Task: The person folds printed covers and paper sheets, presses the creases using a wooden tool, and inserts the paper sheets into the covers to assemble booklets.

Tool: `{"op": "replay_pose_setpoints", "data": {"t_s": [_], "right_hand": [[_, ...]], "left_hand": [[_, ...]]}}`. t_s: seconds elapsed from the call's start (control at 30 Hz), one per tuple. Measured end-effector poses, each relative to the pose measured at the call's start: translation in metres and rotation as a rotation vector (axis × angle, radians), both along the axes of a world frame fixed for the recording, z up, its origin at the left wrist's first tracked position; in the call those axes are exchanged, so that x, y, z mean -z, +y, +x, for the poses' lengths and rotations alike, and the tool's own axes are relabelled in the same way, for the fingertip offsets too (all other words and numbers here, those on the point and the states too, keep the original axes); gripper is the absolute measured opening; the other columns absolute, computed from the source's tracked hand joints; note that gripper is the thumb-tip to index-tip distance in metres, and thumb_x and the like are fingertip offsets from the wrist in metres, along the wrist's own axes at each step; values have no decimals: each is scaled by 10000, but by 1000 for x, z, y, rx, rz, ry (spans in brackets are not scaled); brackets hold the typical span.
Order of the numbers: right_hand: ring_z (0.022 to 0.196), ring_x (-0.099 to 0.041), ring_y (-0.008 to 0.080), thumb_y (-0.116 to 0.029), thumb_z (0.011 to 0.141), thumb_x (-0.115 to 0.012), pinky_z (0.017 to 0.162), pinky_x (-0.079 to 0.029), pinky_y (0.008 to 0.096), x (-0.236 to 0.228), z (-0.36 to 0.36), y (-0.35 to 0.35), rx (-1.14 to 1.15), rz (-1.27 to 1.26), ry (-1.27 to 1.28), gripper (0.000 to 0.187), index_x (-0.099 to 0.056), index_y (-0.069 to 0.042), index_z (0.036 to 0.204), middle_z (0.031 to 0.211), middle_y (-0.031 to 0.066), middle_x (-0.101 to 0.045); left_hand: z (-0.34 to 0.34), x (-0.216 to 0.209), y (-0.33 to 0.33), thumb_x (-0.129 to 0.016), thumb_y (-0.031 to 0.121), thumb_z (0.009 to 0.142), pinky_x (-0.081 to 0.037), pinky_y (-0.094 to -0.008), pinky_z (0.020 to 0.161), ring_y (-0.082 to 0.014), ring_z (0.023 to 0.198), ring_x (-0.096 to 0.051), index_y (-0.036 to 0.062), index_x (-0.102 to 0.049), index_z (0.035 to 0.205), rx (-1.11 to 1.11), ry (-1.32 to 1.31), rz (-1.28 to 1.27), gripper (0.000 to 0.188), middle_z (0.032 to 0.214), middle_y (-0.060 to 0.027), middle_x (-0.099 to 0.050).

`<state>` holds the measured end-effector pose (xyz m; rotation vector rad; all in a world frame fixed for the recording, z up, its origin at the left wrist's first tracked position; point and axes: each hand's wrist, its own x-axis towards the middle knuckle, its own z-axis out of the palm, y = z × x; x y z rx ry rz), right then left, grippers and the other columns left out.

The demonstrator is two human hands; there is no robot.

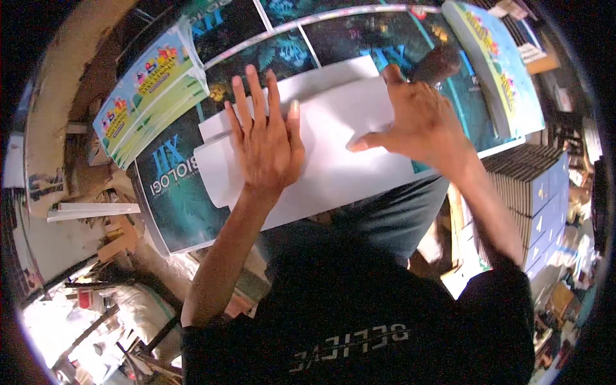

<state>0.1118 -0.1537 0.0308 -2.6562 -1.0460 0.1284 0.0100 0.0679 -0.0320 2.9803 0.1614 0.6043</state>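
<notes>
Folded white paper sheets (346,122) lie on the dark printed cover sheet in front of my lap. One layer is folded over and its long far edge stands slightly apart from the sheet behind it. My left hand (266,144) rests flat on the left part of the paper, fingers stretched and spread. Over the right end of the paper is my right hand (427,122), its thumb spread wide from the index finger and the other fingers partly hidden. Just beyond its knuckles shows a dark rounded object (439,64), whose kind I cannot make out.
Colourful printed sheets or booklets are stacked at the left (151,93) and the right (491,70) of the work surface. A tall stack of blue-covered books (536,199) stands at my right. A pale bundle (147,314) and scattered scraps lie at lower left.
</notes>
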Motion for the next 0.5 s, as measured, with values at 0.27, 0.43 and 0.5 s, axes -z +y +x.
{"op": "replay_pose_setpoints", "data": {"t_s": [0.27,0.43,0.5], "right_hand": [[975,-699,231,-443,875,-708,871,-523,348,-9,103,-58,160,472,-273,469,-691,-45,1123,1098,134,-717],[918,-689,177,-490,934,-631,854,-521,326,-2,96,-41,367,664,705,483,-698,-23,1037,1025,96,-726],[889,-682,154,-516,945,-610,847,-517,303,4,110,-61,416,611,486,517,-689,-6,970,957,111,-722]], "left_hand": [[0,7,-3,-380,340,1040,-210,-566,1166,-424,1454,-236,-2,-381,1465,-6,-117,3,545,1585,-228,-242],[1,15,15,-409,380,1014,-218,-568,1163,-423,1447,-251,-5,-430,1438,13,-225,-82,573,1565,-249,-275],[4,14,6,-420,387,1007,-219,-559,1165,-427,1445,-255,12,-431,1441,33,-296,-170,574,1565,-251,-273]]}}
